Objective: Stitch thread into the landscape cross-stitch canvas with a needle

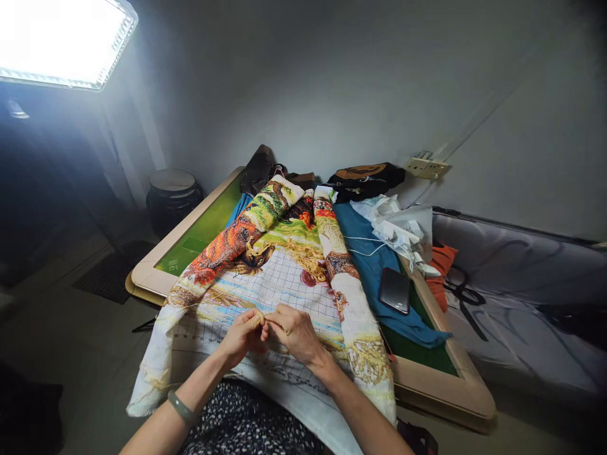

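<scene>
While bent over the cross-stitch cloth [284, 278], seems to be at the fiddly thread-handling bit rather than actual stitching, judging by the pose. Left hand [243, 335] and right hand [294, 332] brought together fingertip to fingertip just above the near, still-blank gridded part of the fabric, both sets of fingers closed in a pinch on a pale yellow thread [264, 318]. Can't tell if a needle is in there, way too small to see. Looks like a faint strand trailing off to the left across the cloth too, not totally sure though. Next move, at a guess, calls for a steady pinch, a bit of tension on that strand, and keeping it clear of the frayed fabric edge. As for the cloth itself: draped over the near edge of the table [455, 379] and down onto the lap, both sides rolled up into long colourful rolls, orange and green on the left roll [227, 246], whiter with brown patches on the right roll [351, 297]. Finished stitching toward the far end, greens, golds, a dark animal shape, and bare printed grid nearer the hands. Off to the right, a phone [394, 289] lying on a blue cloth [365, 253], well apart from the hands.
</scene>
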{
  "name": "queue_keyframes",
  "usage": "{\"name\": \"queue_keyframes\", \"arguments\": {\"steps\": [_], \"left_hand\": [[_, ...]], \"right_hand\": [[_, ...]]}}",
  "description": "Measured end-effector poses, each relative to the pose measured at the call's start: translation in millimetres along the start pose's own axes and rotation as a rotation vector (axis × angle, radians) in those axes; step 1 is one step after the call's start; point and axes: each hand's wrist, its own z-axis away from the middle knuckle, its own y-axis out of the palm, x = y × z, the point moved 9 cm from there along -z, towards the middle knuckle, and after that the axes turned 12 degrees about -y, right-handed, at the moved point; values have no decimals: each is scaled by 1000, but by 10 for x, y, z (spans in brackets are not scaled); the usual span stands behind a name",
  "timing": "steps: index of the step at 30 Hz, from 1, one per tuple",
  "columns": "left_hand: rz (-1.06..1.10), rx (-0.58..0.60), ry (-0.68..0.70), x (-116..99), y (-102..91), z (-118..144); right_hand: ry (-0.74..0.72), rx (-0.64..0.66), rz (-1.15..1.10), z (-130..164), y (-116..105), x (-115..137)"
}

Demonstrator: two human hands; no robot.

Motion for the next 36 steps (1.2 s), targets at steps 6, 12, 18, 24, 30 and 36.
{"name": "queue_keyframes", "arguments": {"steps": [6,12,18,24,30,36], "left_hand": [[-23,15,31,-8,-5,-15],[-149,-32,6,37,-43,-39],[-243,-75,52,-5,-26,-31],[-282,-72,50,-22,11,-22],[-391,-101,134,-103,33,-10],[-393,-88,124,-79,30,-23]], "right_hand": [[-49,13,77,-8,7,34],[-138,5,198,-5,-9,79],[-196,-58,228,35,-4,122],[-189,-100,250,78,44,143],[-173,-80,258,98,44,138],[-154,-59,251,92,64,135]]}}
